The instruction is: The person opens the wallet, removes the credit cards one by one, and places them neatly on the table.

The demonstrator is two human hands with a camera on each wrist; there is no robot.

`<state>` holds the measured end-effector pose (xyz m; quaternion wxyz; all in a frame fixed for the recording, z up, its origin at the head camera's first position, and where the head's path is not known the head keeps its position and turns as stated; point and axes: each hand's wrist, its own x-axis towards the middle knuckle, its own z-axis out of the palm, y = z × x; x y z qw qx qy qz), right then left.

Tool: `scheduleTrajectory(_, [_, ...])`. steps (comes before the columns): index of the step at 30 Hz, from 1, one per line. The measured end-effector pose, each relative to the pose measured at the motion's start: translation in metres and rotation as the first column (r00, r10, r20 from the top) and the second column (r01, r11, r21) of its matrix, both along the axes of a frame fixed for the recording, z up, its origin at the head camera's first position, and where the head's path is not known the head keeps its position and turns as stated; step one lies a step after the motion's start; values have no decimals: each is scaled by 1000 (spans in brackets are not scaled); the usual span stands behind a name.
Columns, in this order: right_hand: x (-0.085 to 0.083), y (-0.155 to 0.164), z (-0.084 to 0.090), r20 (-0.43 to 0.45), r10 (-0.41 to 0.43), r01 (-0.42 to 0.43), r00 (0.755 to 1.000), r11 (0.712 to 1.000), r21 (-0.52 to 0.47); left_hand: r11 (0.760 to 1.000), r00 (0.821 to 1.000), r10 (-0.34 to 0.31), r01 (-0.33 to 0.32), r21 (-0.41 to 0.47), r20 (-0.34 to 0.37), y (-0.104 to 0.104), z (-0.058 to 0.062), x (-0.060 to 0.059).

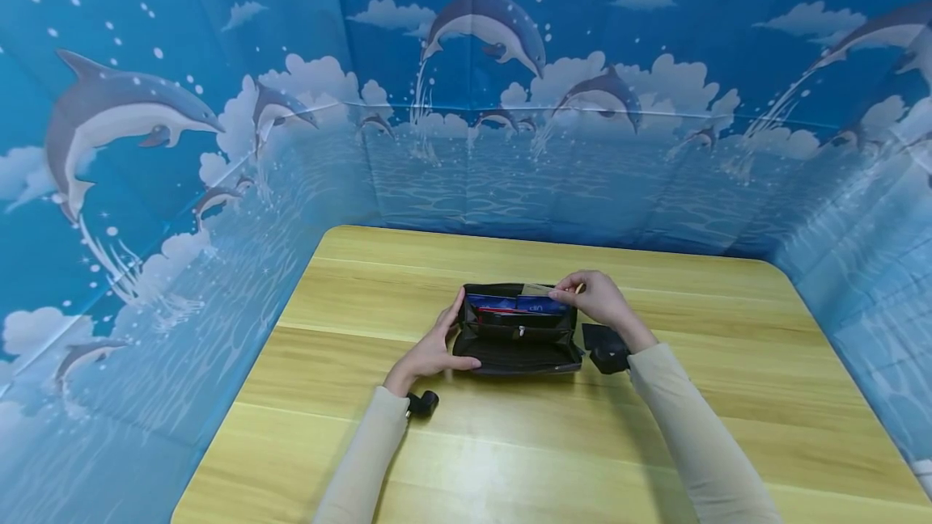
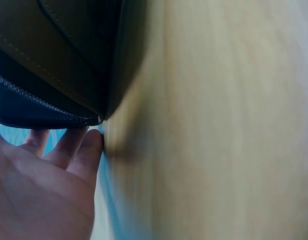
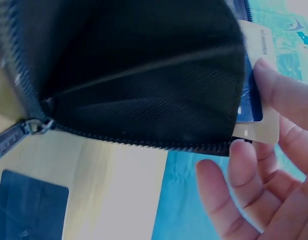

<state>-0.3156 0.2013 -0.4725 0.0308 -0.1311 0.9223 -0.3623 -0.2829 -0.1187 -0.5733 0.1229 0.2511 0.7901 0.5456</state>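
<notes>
A dark zip wallet [image 1: 518,356] lies unzipped and spread wide on the table, with blue cards [image 1: 542,305] and a red edge showing in its rear slots. At its left end, my left hand [image 1: 431,348] is spread: the thumb rests on the front flap and the straight fingers touch the rear panel's edge. At the rear right corner, my right hand [image 1: 599,297] pinches a beige card [image 3: 269,100] between thumb and fingers. That card sticks partly out of the wallet, behind a blue card [image 3: 251,102]. Its other end is hidden.
A dark card [image 3: 33,205] lies on the wooden table [image 1: 510,459] just right of the wallet, beside the zip pull [image 3: 11,140]. Black wrist cameras sit at both wrists. A blue dolphin-print curtain [image 1: 466,160] hangs behind the table and at both sides.
</notes>
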Motion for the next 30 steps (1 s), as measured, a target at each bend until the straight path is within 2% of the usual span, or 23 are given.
scheduleTrajectory(10, [2, 2, -5, -88, 25, -25, 996, 1000, 4, 1000, 1000, -1, 1, 2, -3, 0, 0, -1])
scheduleTrajectory(20, [2, 3, -9, -82, 6, -13, 997, 996, -90, 1000, 1000, -1, 1, 13, 3, 1, -2, -2])
scheduleTrajectory(30, [3, 7, -8, -50, 46, -52, 998, 990, -132, 1000, 1000, 7, -7, 11, 29, 0, 1, 0])
